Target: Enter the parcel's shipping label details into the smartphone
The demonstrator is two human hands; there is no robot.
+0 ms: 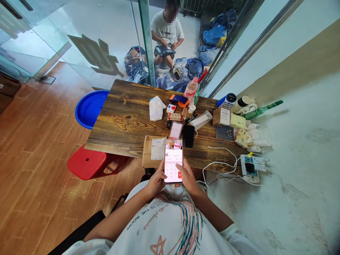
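Between my two hands a smartphone [173,166] is held upright, its lit screen showing a number keypad with a red key at the lower right. My left hand [156,180] grips its left edge, thumb near the lower corner. On the other side my right hand [187,176] holds the right edge, its thumb over the keypad. A white cable runs down from the phone's bottom. Just beyond lies a cardboard box [147,152] with a white label at the table's near edge. A second, dark phone [188,136] rests on the wooden table [119,117].
A tissue pack [157,108], a pink-capped bottle [190,88] and a long white box [202,120] stand farther back. A power strip [249,168] with white cables is at right. Red [86,163] and blue [91,109] stools flank the left. Behind glass, a person [167,35] sits among bags.
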